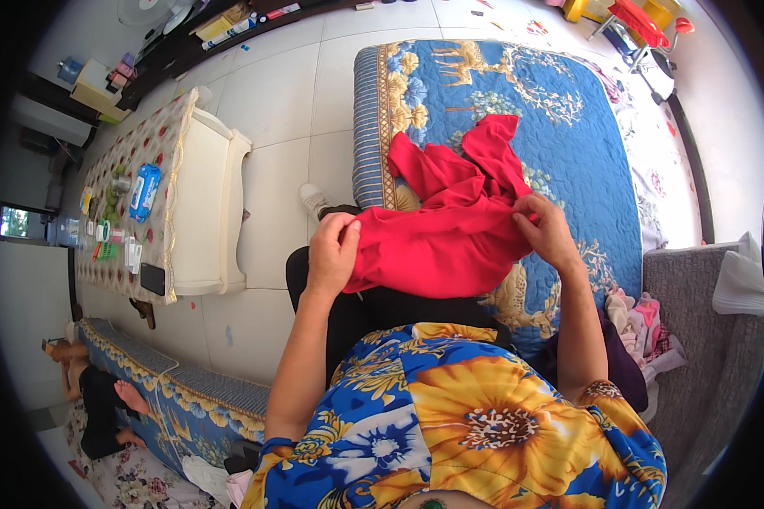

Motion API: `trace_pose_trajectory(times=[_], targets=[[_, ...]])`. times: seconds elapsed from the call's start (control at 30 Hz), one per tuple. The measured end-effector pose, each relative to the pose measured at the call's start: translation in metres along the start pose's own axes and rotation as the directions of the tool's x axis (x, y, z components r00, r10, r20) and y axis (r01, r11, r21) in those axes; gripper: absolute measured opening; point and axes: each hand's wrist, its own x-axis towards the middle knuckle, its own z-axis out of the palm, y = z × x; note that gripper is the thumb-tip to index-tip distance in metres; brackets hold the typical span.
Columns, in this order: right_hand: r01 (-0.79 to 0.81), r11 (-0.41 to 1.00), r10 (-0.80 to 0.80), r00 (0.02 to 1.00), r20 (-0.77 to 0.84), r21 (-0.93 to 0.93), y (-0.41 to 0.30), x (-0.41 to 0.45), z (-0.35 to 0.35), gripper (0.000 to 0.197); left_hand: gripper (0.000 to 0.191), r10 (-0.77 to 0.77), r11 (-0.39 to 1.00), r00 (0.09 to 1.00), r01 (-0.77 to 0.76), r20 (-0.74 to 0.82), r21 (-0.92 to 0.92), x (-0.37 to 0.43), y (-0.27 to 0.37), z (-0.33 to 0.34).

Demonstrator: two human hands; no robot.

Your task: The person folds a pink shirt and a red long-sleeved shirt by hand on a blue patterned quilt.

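A red cloth garment (439,248) stretches between my two hands, its near edge hanging above my dark-trousered lap. Its far part lies bunched on the blue quilted sofa cover (573,172). My left hand (334,251) pinches the left end between thumb and fingers. At the other end, my right hand (544,229) grips the cloth with curled fingers. Folds hide what kind of garment it is.
On the left, a coffee table (207,210) with a strawberry-print cloth carries a blue wipes pack (145,191) and a phone (153,278). Another person (99,401) rests on the lower-left sofa. Clothes (643,324) lie piled by a grey armrest (694,331).
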Motion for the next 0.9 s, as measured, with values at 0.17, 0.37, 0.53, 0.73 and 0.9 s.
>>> trace_pose_trajectory(times=[0.17, 0.37, 0.53, 0.73, 0.9], targets=[[-0.041, 0.976, 0.07, 0.989, -0.129, 0.212, 0.011, 0.011, -0.001, 0.008, 0.019, -0.195, 0.97, 0.979, 0.185, -0.052, -0.158, 0.018, 0.001, -0.009], [-0.135, 0.977, 0.141, 0.99, -0.025, 0.166, 0.017, 0.023, 0.015, 0.009, 0.02, -0.228, 0.97, 0.974, 0.228, 0.016, -0.088, 0.015, -0.024, -0.008], [-0.208, 0.94, 0.208, 0.978, 0.031, 0.27, 0.02, 0.016, 0.012, 0.012, 0.038, -0.198, 0.978, 0.98, 0.198, -0.012, 0.068, -0.006, -0.014, -0.015], [-0.21, 0.978, 0.206, 0.968, 0.14, 0.014, 0.015, 0.004, -0.002, 0.028, 0.032, -0.168, 0.943, 0.986, 0.164, -0.012, 0.29, -0.024, -0.008, -0.022], [-0.27, 0.961, 0.277, 0.943, 0.184, -0.061, 0.035, -0.005, -0.015, 0.02, 0.02, -0.14, 0.96, 0.99, 0.133, 0.01, 0.248, -0.031, -0.025, -0.021]])
